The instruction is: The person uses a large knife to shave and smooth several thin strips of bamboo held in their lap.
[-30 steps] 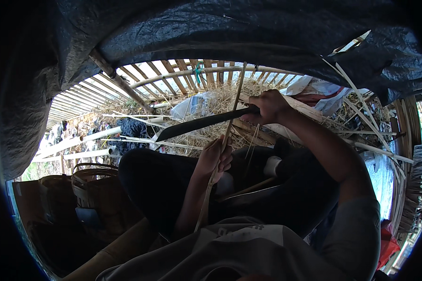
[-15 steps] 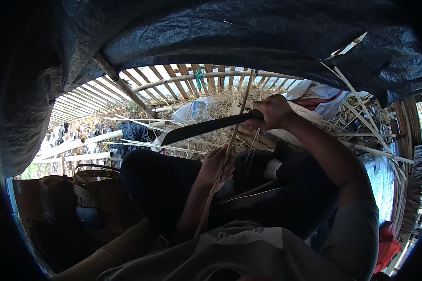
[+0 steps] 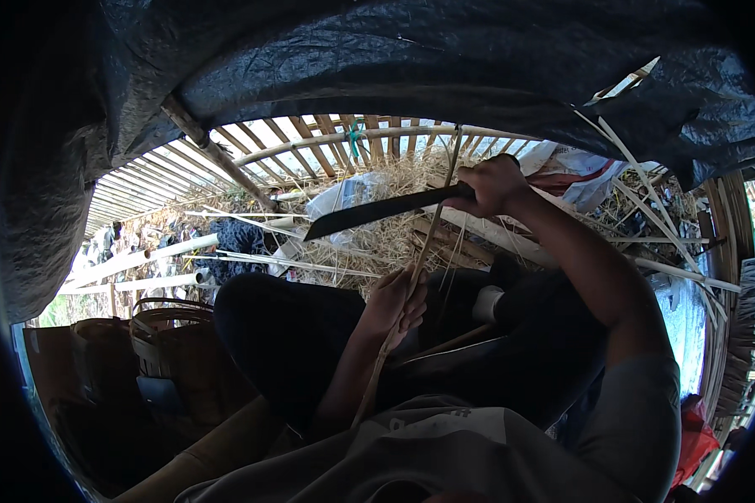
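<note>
My left hand [image 3: 398,303] is closed around a long, thin bamboo strip [image 3: 379,366] that slants from my chest up and away past my knees. In my right hand [image 3: 493,186], higher and farther out, is the handle of a machete [image 3: 376,211]. Its dark, broad blade points left and crosses the strip beyond my left hand. Whether the edge touches the strip where they cross, I cannot tell. My dark-trousered legs [image 3: 285,327] lie bent under both hands.
Bamboo shavings [image 3: 407,178] litter the ground ahead, before a slatted bamboo fence [image 3: 310,151]. Dark tarpaulin [image 3: 445,63] hangs overhead. Bamboo poles [image 3: 155,260] and brown baskets [image 3: 172,323] stand at left, with a thick pole [image 3: 218,444] beside me. A red bag [image 3: 695,440] lies right.
My right hand and the machete have shifted slightly up and to the right. The left hand has moved a little to the right with the strip, its fingers still wrapped round it.
</note>
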A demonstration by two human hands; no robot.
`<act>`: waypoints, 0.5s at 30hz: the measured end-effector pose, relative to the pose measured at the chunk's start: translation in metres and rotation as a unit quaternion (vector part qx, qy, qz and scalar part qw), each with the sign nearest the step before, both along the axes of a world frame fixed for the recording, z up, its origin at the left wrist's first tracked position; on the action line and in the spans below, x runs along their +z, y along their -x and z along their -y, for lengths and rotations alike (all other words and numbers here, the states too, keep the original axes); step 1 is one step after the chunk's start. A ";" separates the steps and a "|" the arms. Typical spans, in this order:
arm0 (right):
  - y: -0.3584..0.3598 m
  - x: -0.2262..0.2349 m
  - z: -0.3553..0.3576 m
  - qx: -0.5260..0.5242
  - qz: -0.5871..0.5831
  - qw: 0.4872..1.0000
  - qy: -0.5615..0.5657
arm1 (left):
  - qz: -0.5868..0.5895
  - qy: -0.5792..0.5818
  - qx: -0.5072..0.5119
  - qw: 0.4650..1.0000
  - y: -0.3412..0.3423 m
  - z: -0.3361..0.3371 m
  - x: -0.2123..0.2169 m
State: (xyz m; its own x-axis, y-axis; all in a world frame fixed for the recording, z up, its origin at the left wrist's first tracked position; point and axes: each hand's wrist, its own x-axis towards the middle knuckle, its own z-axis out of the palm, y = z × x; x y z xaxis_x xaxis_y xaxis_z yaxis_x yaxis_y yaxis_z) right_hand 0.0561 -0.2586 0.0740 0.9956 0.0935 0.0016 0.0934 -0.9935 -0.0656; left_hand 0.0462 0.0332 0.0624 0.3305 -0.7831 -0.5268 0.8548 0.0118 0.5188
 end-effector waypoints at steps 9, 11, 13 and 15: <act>0.005 -0.009 0.019 -0.074 0.013 0.997 -0.025 | 0.005 -0.026 -0.014 1.000 -0.005 0.005 0.003; 0.013 -0.011 -0.011 0.002 0.024 0.998 -0.058 | -0.006 -0.010 -0.001 1.000 -0.003 0.002 -0.011; 0.017 -0.012 -0.030 0.059 0.045 0.995 -0.069 | -0.002 -0.007 -0.003 1.000 -0.002 0.003 -0.009; 0.015 -0.003 -0.029 0.071 0.064 0.995 -0.032 | 0.001 -0.008 -0.003 1.000 -0.002 0.004 -0.005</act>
